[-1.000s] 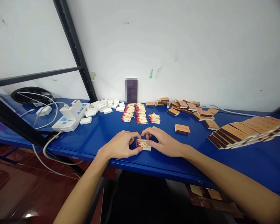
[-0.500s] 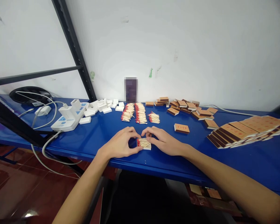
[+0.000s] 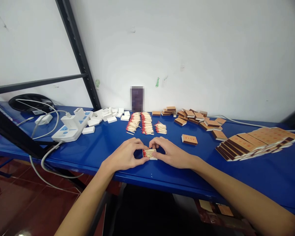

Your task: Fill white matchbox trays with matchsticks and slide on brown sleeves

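A small white matchbox tray [image 3: 153,158] sits on the blue table near its front edge, with red-tipped matches [image 3: 148,153] lying lengthwise in it. My left hand [image 3: 127,154] grips the tray's left part between thumb and fingers, the thumb on the near side. My right hand [image 3: 173,153] closes over the right end, its thumb resting on the matches and its bent fingers at the far edge; part of the tray is hidden under it. Beyond the hands lie two long rows of matches [image 3: 147,123] and a smaller heap of matches [image 3: 161,128].
White trays [image 3: 105,115] are heaped at the back left, beside a power strip [image 3: 68,129] with cables. Brown matchbox sleeves [image 3: 199,116] lie scattered at the back right. One sleeve [image 3: 189,139] lies nearer, and stacked sleeves [image 3: 255,139] lean at the right.
My right thumb has moved out over the matches at the tray's right end, and the right fingers have shifted slightly. The left hand keeps its grip. The camera view has tilted a little upward.
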